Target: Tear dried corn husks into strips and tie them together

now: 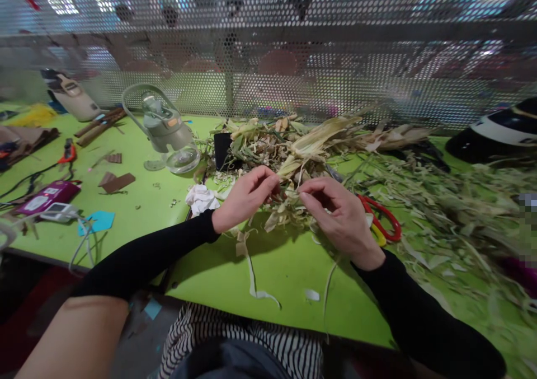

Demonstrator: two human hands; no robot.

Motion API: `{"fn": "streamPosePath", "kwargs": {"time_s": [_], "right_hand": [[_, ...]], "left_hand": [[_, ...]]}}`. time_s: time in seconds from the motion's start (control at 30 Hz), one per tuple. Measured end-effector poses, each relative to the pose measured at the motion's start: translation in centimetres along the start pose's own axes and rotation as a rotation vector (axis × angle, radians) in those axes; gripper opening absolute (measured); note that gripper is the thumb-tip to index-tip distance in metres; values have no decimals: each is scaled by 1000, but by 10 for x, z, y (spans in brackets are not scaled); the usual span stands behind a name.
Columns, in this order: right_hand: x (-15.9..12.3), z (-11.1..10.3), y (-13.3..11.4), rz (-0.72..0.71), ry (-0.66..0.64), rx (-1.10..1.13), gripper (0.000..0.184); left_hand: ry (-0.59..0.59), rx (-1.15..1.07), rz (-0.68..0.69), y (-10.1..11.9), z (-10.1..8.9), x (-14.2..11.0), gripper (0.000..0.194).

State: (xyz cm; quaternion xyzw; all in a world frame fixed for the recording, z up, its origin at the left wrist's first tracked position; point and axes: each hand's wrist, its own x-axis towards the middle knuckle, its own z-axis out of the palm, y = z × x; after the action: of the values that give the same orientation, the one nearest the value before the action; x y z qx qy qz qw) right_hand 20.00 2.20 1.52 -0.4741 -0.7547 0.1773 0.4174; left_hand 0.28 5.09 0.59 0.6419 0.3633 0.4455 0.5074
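Note:
Just above the green table, my left hand is closed, its fingers pinching dried corn husk strips. Facing it, my right hand is curled, with thumb and forefinger pinched at the same husk strips; the exact strip between them is too small to make out. Thin curled pieces hang below both hands. Behind them lies a large heap of corn husks. Red-handled scissors lie beside my right wrist, partly hidden by it. A crumpled white tissue is near my left wrist.
A clear bottle with a green handle stands behind my left hand. Farther left are a purple device, cables, brown scraps and a beige bottle. Shredded husks cover the right side. A perforated metal screen borders the back.

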Motion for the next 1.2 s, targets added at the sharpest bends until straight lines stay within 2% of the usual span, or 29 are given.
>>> {"fn": "streamPosePath", "kwargs": {"time_s": [0.13,0.27,0.5,0.7,0.83,0.93,1.0,1.03,1.13,1.17,1.2], "right_hand": [[-3,-1,-3,78,-58,30,14],[-3,-2,-2,45,-130,-3,16],[-4,-1,-8,-78,-341,-29,19],[-2,1,-9,-151,-414,-25,18],[-4,8,-11,-182,-495,9,17],[-6,13,-9,-145,-549,77,18],[-5,11,-4,-70,-484,110,17],[-4,10,-1,-25,-392,95,17],[2,6,5,41,10,-83,19],[3,6,5,22,90,-136,24],[3,7,3,-8,116,-169,28]], "left_hand": [[103,-101,-74,-1,-2,5,25],[147,-172,-90,0,-3,7,24],[197,-219,-177,10,-8,13,24],[156,-192,-100,9,-14,16,23],[106,-194,-146,7,-12,17,24],[67,-203,-183,6,-14,19,24],[78,-241,-220,7,-18,21,24],[95,-272,-240,9,-21,22,24],[131,-339,-257,15,-25,21,24],[129,-337,-253,17,-25,20,24],[126,-326,-244,19,-23,18,24]]}}
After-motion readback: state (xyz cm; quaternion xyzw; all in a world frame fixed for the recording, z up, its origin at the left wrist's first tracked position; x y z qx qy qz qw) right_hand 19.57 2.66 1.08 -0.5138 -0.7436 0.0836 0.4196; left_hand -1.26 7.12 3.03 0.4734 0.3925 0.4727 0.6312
